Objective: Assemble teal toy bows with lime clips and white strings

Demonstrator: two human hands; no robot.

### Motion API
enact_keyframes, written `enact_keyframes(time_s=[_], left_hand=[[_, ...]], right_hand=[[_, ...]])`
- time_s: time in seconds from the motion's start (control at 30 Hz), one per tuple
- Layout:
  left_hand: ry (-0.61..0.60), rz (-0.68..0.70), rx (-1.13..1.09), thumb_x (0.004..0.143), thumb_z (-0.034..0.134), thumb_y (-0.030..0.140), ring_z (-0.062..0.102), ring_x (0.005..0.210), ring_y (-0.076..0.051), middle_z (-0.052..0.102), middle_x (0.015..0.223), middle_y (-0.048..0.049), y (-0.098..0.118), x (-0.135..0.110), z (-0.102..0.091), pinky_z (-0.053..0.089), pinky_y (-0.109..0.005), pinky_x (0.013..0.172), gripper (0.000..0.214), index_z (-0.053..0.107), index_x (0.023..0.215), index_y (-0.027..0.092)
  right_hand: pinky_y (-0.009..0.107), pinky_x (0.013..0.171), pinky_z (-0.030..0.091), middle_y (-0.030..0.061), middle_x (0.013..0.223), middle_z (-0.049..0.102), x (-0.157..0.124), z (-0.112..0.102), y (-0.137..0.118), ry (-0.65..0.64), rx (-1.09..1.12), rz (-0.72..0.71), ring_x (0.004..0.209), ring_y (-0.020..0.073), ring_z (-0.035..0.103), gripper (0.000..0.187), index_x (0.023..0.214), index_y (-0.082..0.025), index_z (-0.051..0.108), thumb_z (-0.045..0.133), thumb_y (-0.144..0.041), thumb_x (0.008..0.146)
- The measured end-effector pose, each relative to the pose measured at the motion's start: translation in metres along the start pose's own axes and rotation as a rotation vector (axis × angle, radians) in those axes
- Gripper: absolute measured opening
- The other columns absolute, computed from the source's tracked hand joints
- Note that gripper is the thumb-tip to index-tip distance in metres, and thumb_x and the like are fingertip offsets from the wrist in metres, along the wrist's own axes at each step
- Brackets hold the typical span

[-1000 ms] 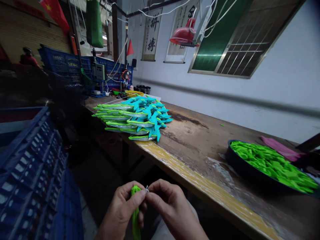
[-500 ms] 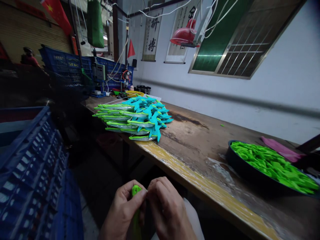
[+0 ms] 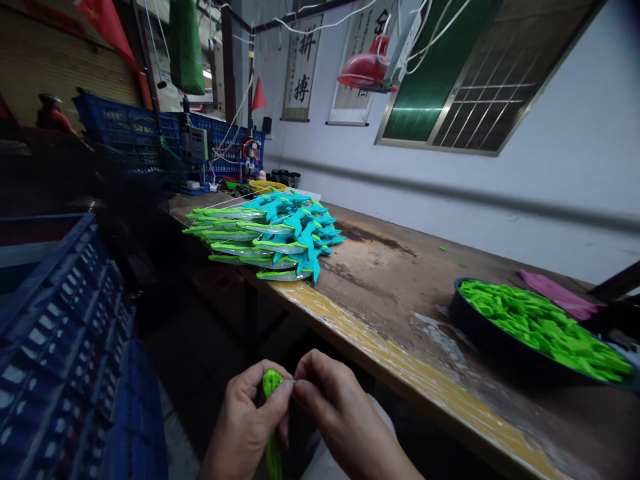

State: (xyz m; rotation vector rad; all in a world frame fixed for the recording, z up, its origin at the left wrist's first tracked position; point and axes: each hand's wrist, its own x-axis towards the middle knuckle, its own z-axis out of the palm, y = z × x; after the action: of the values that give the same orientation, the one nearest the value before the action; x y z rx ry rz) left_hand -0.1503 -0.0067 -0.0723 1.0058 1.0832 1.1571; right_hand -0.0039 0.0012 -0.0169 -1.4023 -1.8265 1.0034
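Low in the view, before the table edge, my left hand (image 3: 250, 413) is closed around a bright green plastic piece (image 3: 271, 385). Its rounded top shows small dark holes, and its lower part hangs beneath my fingers. My right hand (image 3: 335, 407) is pinched closed, its fingertips meeting my left thumb tip beside the green piece. Whatever lies in that pinch is too small to make out. Farther up, on the table's left end, a pile of turquoise and green plastic items (image 3: 300, 230) is stacked with clear film and thin white strings.
A dark blue basin (image 3: 457, 313) full of loose green pieces (image 3: 540, 333) stands on the wooden table (image 3: 380, 280) at right, a pink cloth (image 3: 557, 293) behind it. Blue crates (image 3: 65, 320) rise at left. A red lamp (image 3: 367, 67) hangs overhead. A person (image 3: 53, 113) is far left.
My right hand has turned and opened out at the wrist, its thumb and forefinger now showing in a pinch at my left thumb. The green piece stays in my left hand.
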Motion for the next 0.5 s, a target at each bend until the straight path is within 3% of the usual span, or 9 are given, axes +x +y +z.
enact_keyframes(time_s=[0.17, 0.37, 0.5], left_hand=[[-0.087, -0.043, -0.149, 0.08, 0.073, 0.049, 0.043, 0.038, -0.009, 0.052, 0.045, 0.0043, 0.0, 0.003, -0.004, 0.038, -0.019, 0.041, 0.034, 0.061, 0.073, 0.017], [-0.154, -0.196, -0.512, 0.07, 0.084, 0.044, 0.038, 0.037, -0.006, 0.045, 0.046, 0.0071, -0.002, 0.004, -0.003, 0.033, -0.016, 0.037, 0.038, 0.058, 0.066, 0.017], [-0.173, -0.216, -0.591, 0.07, 0.088, 0.042, 0.039, 0.038, -0.006, 0.047, 0.045, 0.0059, -0.004, 0.003, -0.002, 0.033, -0.016, 0.039, 0.04, 0.058, 0.064, 0.016]], right_hand=[[0.021, 0.06, 0.041, -0.0021, 0.07, 0.061, -0.004, 0.008, 0.007, 0.104, -0.044, -0.091, 0.065, 0.0135, 0.058, 0.018, 0.076, -0.02, 0.054, 0.055, -0.005, 0.086], [0.024, 0.064, 0.045, 0.0019, 0.073, 0.06, -0.009, 0.023, 0.021, 0.347, -0.262, -0.593, 0.067, 0.0142, 0.057, 0.024, 0.081, -0.019, 0.053, 0.046, -0.005, 0.098], [0.027, 0.064, 0.047, 0.0058, 0.078, 0.062, -0.007, 0.029, 0.022, 0.441, -0.264, -0.702, 0.071, 0.0169, 0.056, 0.02, 0.09, -0.017, 0.055, 0.044, -0.003, 0.099]])
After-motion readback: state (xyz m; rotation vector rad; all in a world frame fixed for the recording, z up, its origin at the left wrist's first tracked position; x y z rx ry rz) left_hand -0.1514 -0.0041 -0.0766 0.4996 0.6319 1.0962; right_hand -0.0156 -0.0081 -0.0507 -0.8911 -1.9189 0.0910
